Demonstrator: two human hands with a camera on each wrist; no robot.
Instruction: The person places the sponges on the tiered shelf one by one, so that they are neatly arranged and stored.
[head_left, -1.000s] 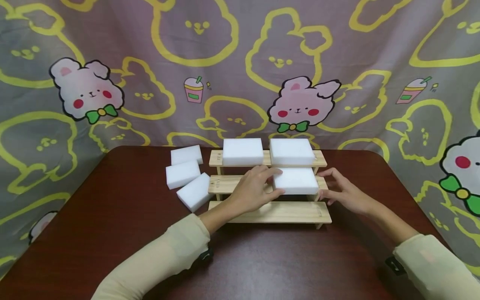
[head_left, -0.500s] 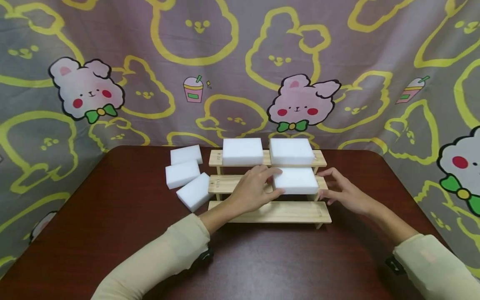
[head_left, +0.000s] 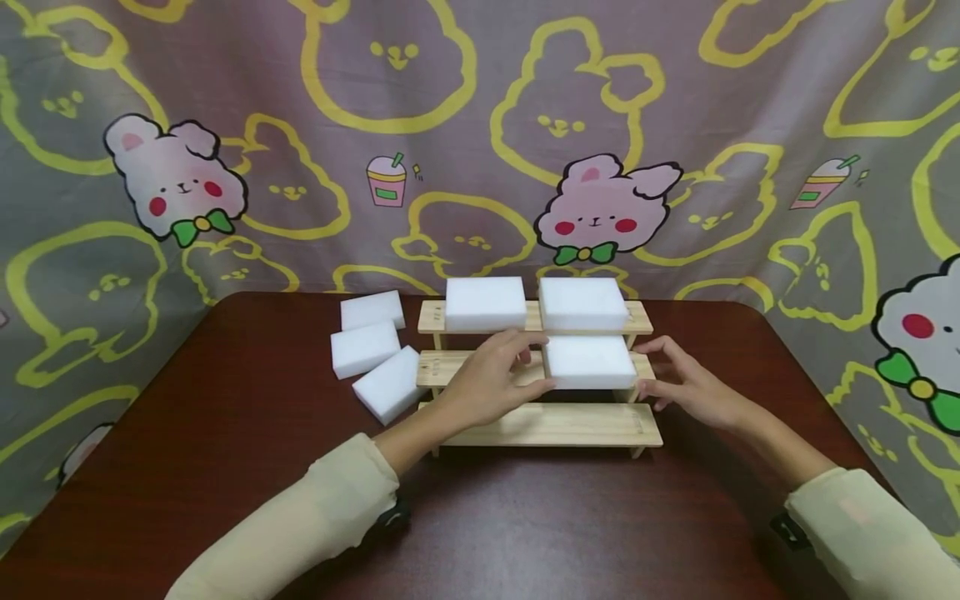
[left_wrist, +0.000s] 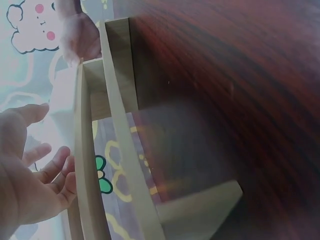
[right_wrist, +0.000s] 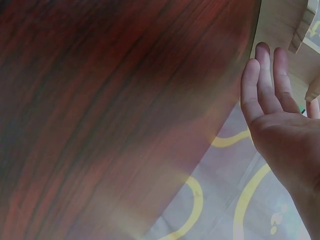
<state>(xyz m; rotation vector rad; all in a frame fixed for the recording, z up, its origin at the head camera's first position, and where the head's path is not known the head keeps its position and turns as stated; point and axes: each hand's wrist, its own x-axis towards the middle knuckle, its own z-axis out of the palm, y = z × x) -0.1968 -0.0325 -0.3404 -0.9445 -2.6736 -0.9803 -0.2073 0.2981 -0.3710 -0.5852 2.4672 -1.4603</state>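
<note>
On the right part of the wooden rack's middle shelf (head_left: 450, 367) lies a white foam block (head_left: 589, 361). My left hand (head_left: 487, 375) is at that block's left side, thumb and index finger spread by its corners. Whether their tips touch it cannot be told. In the left wrist view the left hand's fingers (left_wrist: 55, 170) are loosely bent beside the shelf edge, with nothing gripped. At the shelf's right end is my right hand (head_left: 693, 387), thumb and index apart around that end. The right wrist view shows the right hand's fingers (right_wrist: 267, 87) extended near the rack's wood.
Two more white blocks, a left one (head_left: 486, 302) and a right one (head_left: 583, 302), sit on the top shelf (head_left: 533, 315). Several loose white blocks (head_left: 366, 348) lie on the dark red table (head_left: 247, 433) left of the rack. The bottom shelf (head_left: 555, 425) is nearest me. Behind hangs a patterned curtain (head_left: 450, 142).
My left hand has drawn back slightly to the left, its fingertips no longer over the middle-shelf block. The block stays on the shelf. The right hand has not visibly moved.
</note>
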